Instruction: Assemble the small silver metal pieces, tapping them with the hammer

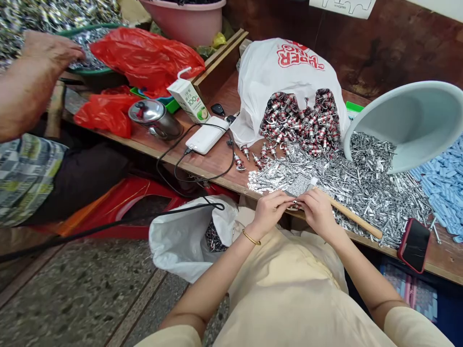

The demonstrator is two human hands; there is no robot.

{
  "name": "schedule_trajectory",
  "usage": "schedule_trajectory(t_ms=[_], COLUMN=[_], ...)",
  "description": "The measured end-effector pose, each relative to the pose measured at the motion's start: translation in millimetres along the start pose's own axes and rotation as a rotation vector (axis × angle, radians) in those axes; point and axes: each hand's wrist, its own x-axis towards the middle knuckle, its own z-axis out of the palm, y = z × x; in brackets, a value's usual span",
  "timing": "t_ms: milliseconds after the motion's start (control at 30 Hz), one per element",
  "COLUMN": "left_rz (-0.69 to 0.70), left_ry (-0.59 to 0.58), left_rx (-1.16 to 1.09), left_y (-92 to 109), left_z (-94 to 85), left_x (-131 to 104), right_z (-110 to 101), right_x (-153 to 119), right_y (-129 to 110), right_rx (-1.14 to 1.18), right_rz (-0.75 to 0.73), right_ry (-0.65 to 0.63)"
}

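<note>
At the bench edge, my left hand (271,209) and my right hand (315,206) pinch from both sides a small part, mostly covered by my fingers and too small to name. Just past them lies a hammer with a wooden handle (356,219), its head partly over a heap of small silvery metal pieces (325,173). Behind the heap, red-and-silver fittings (300,125) spill from a white plastic bag (253,82). A grey-green basin (427,120) lies tipped on its side, with more metal pieces at its mouth.
Blue strips (444,183) and a phone (415,245) lie right. Left are a power bank (207,135) with cable, a drink carton (188,99), a metal cup (157,120) and red bags (144,58). An open white bag (173,241) hangs below; another person's arm (27,91) reaches in.
</note>
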Motion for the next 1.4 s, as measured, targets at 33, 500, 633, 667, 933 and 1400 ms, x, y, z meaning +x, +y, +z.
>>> schedule_trajectory(t_ms=[33,500,633,667,933,1400], left_rz=[-0.019,0.017,0.107,0.12,0.149,0.139], left_ry=[0.012,0.071,-0.014,-0.038,-0.158,0.043], left_rx=[-0.026,0.011,0.111,0.132,0.234,0.0], left_y=[1,29,42,46,63,60], left_z=[-0.4,-1.7,-12.0,-14.5,-22.9,-13.6], left_x=[0,-1,0,1,2,-6], right_z=[0,-9,-19,-20,-25,-24], right_x=[-2,-13,-13,-14,-19,-24], right_y=[0,-16,-21,-22,-30,-38], right_rx=[0.036,0.463,0.348,0.325,0.22,0.571], right_rz=[0.032,0.271,0.156,0.131,0.026,0.249], right_ry=[0.029,0.171,0.166,0.169,0.156,0.238])
